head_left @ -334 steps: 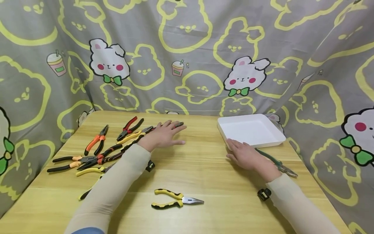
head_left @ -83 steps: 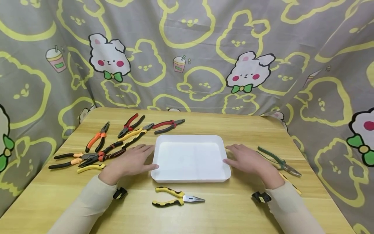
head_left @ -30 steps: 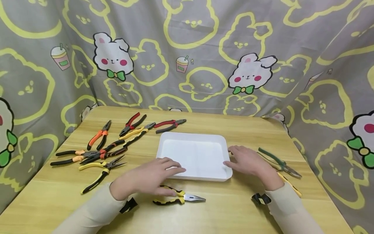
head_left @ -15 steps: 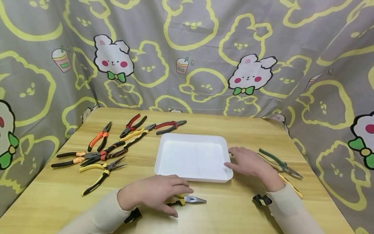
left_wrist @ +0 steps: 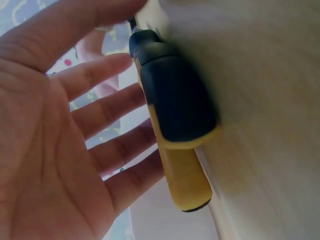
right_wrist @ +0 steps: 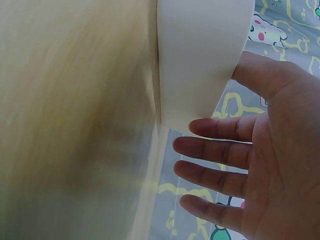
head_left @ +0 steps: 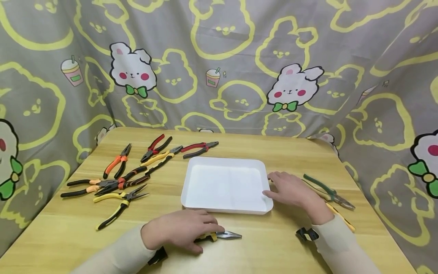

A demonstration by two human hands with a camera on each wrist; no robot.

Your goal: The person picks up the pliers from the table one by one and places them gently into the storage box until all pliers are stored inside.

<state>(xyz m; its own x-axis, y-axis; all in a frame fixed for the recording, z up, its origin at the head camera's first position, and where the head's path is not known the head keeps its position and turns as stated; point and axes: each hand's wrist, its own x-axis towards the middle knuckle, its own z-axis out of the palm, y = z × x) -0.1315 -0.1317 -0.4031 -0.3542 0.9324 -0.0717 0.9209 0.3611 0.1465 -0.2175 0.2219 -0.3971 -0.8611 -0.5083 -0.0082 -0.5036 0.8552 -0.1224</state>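
Note:
Yellow-and-black needle-nose pliers [head_left: 230, 235] lie near the front of the wooden table, jaws pointing right. My left hand [head_left: 184, 230] is over their handles, hiding most of them from above. In the left wrist view the fingers are extended, fingertips right at the yellow-and-black handle [left_wrist: 185, 175], the thumb held apart. Behind the pliers stands a white shallow tray [head_left: 226, 210], nothing in it. My right hand [head_left: 292, 192] is at its right end, thumb over the rim, other fingers extended along the outside. The right wrist view shows the index fingertip at the tray's wall [right_wrist: 200, 65].
On the left lie several pliers, among them yellow-and-black ones [head_left: 124, 201], orange ones [head_left: 116, 161] and red-and-black ones [head_left: 200, 147]. Green-handled pliers [head_left: 330, 191] and a yellow handle [head_left: 342, 217] lie beside the right wrist. A patterned curtain [head_left: 232, 106] closes off the back and sides.
The tray has come from the back right to the middle. My left hand has left the tray's left side and come down over the front pliers. The right hand has stayed at the tray lately.

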